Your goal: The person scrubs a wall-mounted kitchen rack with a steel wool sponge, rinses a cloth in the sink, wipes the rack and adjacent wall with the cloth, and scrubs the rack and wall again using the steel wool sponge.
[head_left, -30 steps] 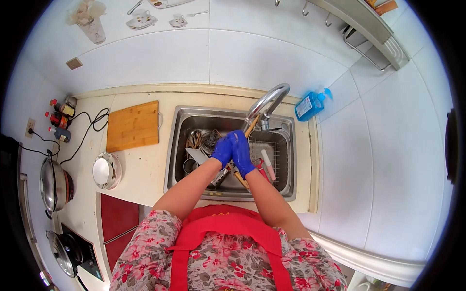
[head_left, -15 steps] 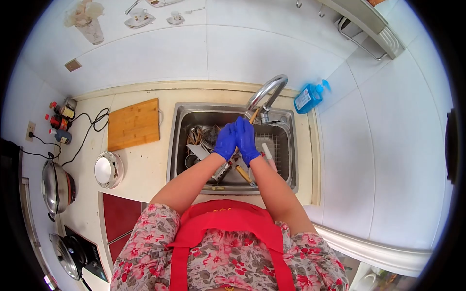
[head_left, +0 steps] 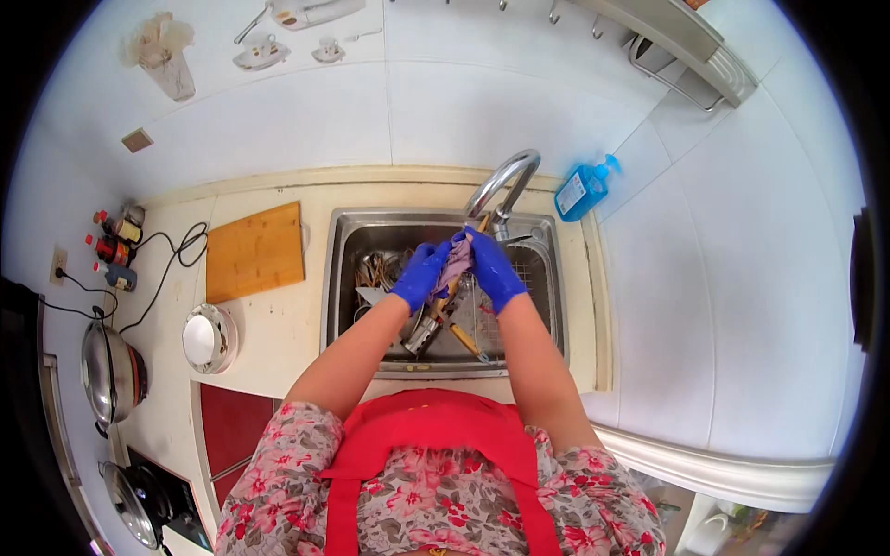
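Both hands wear blue gloves and are over the metal sink (head_left: pixel 340 278). My left hand (head_left: pixel 422 274) is closed on the left side of a purplish cloth (head_left: pixel 454 262). On the cloth's right side, my right hand (head_left: pixel 491 269) grips its upper part. The cloth lies around a long wooden-handled utensil (head_left: pixel 446 298), which slants from near the faucet (head_left: pixel 505 185) down to a metal end (head_left: pixel 422 335). Below the hands a yellow-handled utensil (head_left: pixel 466 341) rests in the sink. Cutlery (head_left: pixel 375 271) and a pale blade (head_left: pixel 370 296) lie at the sink's left.
On the counter's left are a wooden cutting board (head_left: pixel 255 252), stacked bowls (head_left: pixel 206 339), sauce bottles (head_left: pixel 113 248) and a lidded pan (head_left: pixel 107 371). A blue soap bottle (head_left: pixel 582 191) stands behind the sink's right corner. A rack with hooks (head_left: pixel 686 46) hangs above.
The hands were pressed together and have moved apart, so the purplish cloth between them now shows. More of the utensil's lower part is visible. The camera view has shifted slightly.
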The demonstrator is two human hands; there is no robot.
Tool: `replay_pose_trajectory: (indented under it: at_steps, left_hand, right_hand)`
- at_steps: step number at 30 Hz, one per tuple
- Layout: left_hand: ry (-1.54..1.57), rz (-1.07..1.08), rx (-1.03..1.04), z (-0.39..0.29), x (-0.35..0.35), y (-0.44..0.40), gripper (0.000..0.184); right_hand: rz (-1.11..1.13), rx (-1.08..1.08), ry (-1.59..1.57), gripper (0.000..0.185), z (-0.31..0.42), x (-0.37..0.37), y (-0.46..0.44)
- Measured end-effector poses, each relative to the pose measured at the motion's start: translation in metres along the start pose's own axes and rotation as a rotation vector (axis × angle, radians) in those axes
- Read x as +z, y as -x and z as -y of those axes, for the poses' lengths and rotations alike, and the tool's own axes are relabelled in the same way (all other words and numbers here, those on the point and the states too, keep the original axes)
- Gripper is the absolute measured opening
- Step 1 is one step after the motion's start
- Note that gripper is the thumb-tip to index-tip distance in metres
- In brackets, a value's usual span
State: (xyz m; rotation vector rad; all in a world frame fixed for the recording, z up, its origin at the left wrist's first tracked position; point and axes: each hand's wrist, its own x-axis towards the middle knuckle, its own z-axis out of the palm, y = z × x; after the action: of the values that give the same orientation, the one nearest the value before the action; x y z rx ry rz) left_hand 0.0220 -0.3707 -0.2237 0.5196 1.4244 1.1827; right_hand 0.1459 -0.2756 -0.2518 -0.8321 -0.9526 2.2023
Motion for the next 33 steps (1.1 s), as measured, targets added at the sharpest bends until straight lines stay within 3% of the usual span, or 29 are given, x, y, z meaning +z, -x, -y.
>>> replay_pose_trajectory:
  at_steps: [2, 4, 9, 11, 13, 15, 17, 20, 22, 24, 26, 28, 30, 31, 32, 33]
  left_hand:
    - [-0.151, 0.071, 0.129, 0.006, -0.023, -0.012, 0.030]
    - [-0.418, 0.151, 0.242, 0.000, -0.042, -0.012, 0.029]
    - [-0.292, 0.129, 0.374, -0.010, -0.048, -0.012, 0.018]
    - [-0.534, 0.042, 0.591, -0.024, -0.047, -0.002, 0.020]
    - [-0.584, -0.054, 0.775, -0.034, -0.042, 0.004, 0.019]
    - [-0.553, 0.035, 0.703, -0.057, -0.032, 0.020, 0.018]
    - [-0.520, 0.033, 0.762, -0.062, -0.025, 0.019, 0.016]
    - [-0.613, 0.052, 0.734, -0.079, -0.019, 0.029, 0.015]
    - [-0.694, 0.137, 0.689, -0.097, -0.012, 0.048, 0.016]
    - [-0.861, 0.380, 0.579, -0.107, -0.012, 0.049, 0.033]
    - [-0.954, 0.322, 0.547, -0.108, -0.005, 0.047, 0.033]
    - [-1.041, 0.256, 0.511, -0.107, -0.001, 0.043, 0.033]
    - [-0.798, 0.152, 0.805, -0.109, 0.002, 0.036, 0.031]
    - [-0.799, 0.152, 0.807, -0.113, 0.005, 0.036, 0.031]
    - [-0.586, 0.214, 0.626, -0.117, 0.010, 0.036, 0.028]
    - [-0.372, 0.272, 0.443, -0.121, 0.017, 0.039, 0.024]
  right_hand:
    - [-0.056, -0.107, 0.126, 0.022, 0.025, 0.005, 0.025]
    - [-0.099, -0.173, 0.270, 0.046, 0.039, -0.008, 0.034]
    - [-0.145, -0.336, 0.378, 0.047, 0.054, -0.008, 0.049]
    - [-0.170, -0.359, 0.449, 0.042, 0.052, -0.017, 0.056]
    - [-0.228, -0.433, 0.624, 0.036, 0.049, -0.024, 0.064]
    - [-0.211, -0.449, 0.709, 0.032, 0.052, -0.025, 0.073]
    - [-0.192, -0.473, 0.576, 0.031, 0.056, -0.026, 0.075]
    - [-0.502, -0.760, 0.581, 0.028, 0.068, -0.032, 0.078]
    - [-0.538, -0.778, 0.524, 0.026, 0.089, -0.040, 0.088]
    - [-0.580, -0.789, 0.465, 0.024, 0.103, -0.052, 0.096]
    - [-0.715, -0.626, 0.513, 0.023, 0.111, -0.063, 0.098]
    - [-0.707, -0.635, 0.510, 0.022, 0.112, -0.068, 0.099]
    - [-0.697, -0.645, 0.503, 0.021, 0.108, -0.075, 0.096]
    - [-0.775, -0.811, 0.852, 0.019, 0.102, -0.079, 0.095]
    - [-0.839, -0.973, 1.208, 0.017, 0.097, -0.084, 0.094]
    - [-0.840, -0.978, 1.208, 0.017, 0.094, -0.072, 0.099]
